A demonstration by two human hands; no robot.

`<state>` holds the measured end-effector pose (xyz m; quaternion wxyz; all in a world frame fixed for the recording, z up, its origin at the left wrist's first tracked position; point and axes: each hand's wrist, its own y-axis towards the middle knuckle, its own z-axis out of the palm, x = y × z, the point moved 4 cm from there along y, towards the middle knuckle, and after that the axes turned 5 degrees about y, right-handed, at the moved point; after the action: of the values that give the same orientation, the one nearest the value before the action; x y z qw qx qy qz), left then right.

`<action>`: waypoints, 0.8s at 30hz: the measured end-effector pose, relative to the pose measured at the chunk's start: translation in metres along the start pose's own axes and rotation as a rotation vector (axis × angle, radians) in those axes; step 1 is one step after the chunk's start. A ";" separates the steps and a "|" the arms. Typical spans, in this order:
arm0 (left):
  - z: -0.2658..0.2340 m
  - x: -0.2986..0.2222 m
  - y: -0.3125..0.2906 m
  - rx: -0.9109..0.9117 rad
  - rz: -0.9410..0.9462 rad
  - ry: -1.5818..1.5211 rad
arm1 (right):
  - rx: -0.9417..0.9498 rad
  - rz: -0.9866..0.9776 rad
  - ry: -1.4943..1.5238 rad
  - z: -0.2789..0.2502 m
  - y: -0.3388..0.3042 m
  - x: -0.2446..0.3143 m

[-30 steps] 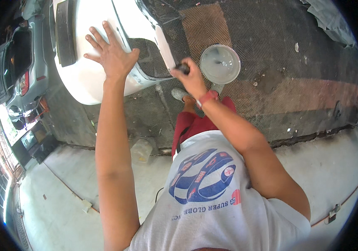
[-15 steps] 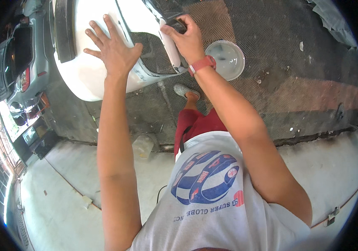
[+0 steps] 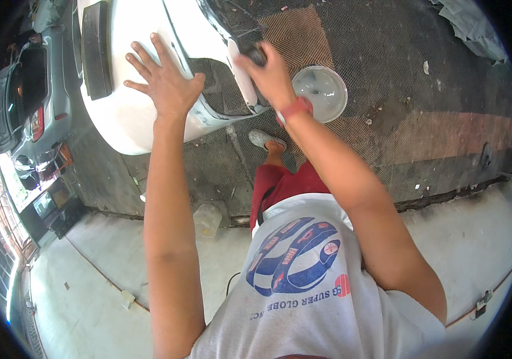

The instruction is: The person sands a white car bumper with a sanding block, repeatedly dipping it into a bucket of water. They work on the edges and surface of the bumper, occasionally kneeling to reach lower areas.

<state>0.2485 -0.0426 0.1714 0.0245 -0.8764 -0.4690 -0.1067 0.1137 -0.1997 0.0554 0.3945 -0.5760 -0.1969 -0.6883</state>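
Observation:
A white car bumper [image 3: 127, 122] with an opening near its right end lies in front of me. My left hand [image 3: 171, 87] is spread flat on its top, fingers apart and holding nothing. My right hand [image 3: 273, 75] grips a small dark pad [image 3: 256, 57] against the narrow white strip [image 3: 241, 75] at the bumper's right edge. Its fingers are blurred and partly hide the pad, so its exact kind does not show. A long dark strip [image 3: 96, 51] lies on the bumper left of my left hand.
A round tub of cloudy water [image 3: 328, 99] stands on the dark patterned floor mat, right of the bumper. A translucent plastic container [image 3: 207, 220] sits near the pale floor's edge. A grey car [image 3: 55, 90] is at the far left, and grey sheeting [image 3: 471, 30] hangs at the upper right.
My right hand with the dark pad has slid a little toward me along the edge strip. My left hand stays in place on the bumper. The whole view has shifted slightly.

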 end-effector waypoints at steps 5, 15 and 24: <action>-0.002 -0.002 -0.003 0.003 -0.007 0.007 | 0.046 0.206 -0.214 -0.029 -0.087 -0.058; -0.007 -0.005 0.000 0.010 0.008 0.030 | -0.224 -0.415 -0.441 -0.040 -0.068 0.033; -0.002 -0.001 0.000 0.016 0.011 0.011 | 0.052 -0.437 -0.893 0.014 -0.136 -0.032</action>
<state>0.2477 -0.0435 0.1728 0.0347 -0.8782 -0.4648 -0.1074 0.0191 -0.0963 0.0534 0.1323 -0.7497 -0.4799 -0.4360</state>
